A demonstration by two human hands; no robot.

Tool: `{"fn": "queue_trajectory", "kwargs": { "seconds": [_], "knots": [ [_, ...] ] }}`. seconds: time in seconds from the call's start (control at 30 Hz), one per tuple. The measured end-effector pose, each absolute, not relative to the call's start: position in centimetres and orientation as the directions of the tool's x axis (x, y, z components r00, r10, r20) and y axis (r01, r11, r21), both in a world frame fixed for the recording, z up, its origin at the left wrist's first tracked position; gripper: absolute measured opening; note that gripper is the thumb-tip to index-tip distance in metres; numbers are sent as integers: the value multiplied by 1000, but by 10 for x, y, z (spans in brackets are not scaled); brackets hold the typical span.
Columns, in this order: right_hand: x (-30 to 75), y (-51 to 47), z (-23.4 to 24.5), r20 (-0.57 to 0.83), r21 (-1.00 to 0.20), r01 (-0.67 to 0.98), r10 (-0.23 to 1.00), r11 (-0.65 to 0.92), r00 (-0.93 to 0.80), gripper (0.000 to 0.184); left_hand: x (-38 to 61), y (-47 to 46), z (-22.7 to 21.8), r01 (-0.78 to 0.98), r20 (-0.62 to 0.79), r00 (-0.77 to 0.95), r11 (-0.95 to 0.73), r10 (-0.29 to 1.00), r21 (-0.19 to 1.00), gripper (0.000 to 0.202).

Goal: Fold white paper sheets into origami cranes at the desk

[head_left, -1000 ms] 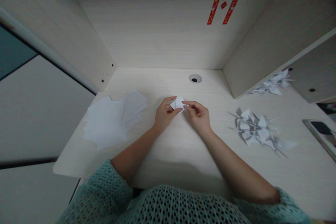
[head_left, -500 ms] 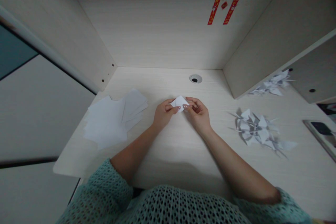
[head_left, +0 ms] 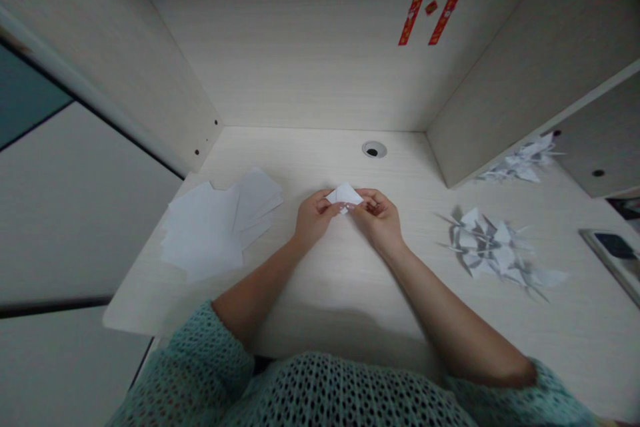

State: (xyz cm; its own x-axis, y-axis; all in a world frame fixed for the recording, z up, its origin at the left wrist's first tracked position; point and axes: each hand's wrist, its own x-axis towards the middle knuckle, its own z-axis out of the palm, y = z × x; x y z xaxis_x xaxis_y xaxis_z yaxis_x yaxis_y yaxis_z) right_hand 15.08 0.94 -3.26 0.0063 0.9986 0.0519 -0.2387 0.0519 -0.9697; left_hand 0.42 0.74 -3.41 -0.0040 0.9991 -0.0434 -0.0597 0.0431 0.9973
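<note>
folded white paper (head_left: 345, 195) | small, angular, pointed corners | pinched between left hand (head_left: 315, 219) and right hand (head_left: 377, 219)

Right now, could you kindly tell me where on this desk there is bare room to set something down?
Bare desk lies between the paper sheets and paper cranes, just below the left hand and right hand. It is crowded where they hold folded paper.

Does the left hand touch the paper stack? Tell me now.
No, the left hand grips the folded paper with the right hand, apart from the paper stack.
</note>
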Motion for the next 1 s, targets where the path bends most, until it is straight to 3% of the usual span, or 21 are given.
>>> {"fn": "queue_trajectory", "kwargs": {
  "seconds": [0.37, 0.73, 1.0],
  "knots": [
    [153, 9, -28, 46, -977, -209, 999, 50, 26, 23, 2, 8, -32, -53, -51, -38, 49, 998, 997, 41],
    [150, 7, -30, 78, -979, -179, 991, 96, 105, 29, 6, 5, -28, -68, -58, -21, 56, 998, 996, 36],
    [153, 11, -35, 86, -972, -214, 994, 98, 66, 24, 6, 8, -27, -76, -16, -18, 15, 1000, 997, 34]
  ]
}}
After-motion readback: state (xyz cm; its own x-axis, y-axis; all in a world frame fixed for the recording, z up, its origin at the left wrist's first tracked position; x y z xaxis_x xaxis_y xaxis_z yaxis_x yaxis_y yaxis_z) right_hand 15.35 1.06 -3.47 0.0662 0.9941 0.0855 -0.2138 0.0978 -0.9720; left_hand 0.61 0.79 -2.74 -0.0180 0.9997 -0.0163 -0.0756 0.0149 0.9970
